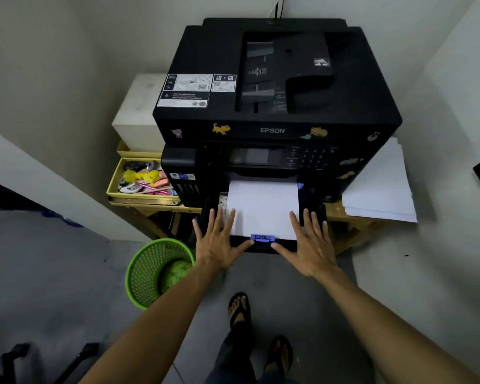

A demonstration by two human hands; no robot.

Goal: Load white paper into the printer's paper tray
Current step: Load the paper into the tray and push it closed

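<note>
A black Epson printer (275, 106) stands on a wooden table. Its paper tray (261, 246) is pulled out at the front, and a stack of white paper (263, 206) lies flat inside it. A purple guide clip (262, 237) sits at the paper's near edge. My left hand (218, 242) rests flat on the tray's left front corner, fingers spread, fingertips touching the paper's left edge. My right hand (306, 243) lies flat on the right front corner in the same way. Neither hand grips anything.
A spare pile of white sheets (380, 189) lies on the table right of the printer. Left of it stand yellow trays of stationery (142, 181) and a white box (139, 112). A green mesh bin (157, 270) stands on the floor. My sandalled feet (239, 309) are below.
</note>
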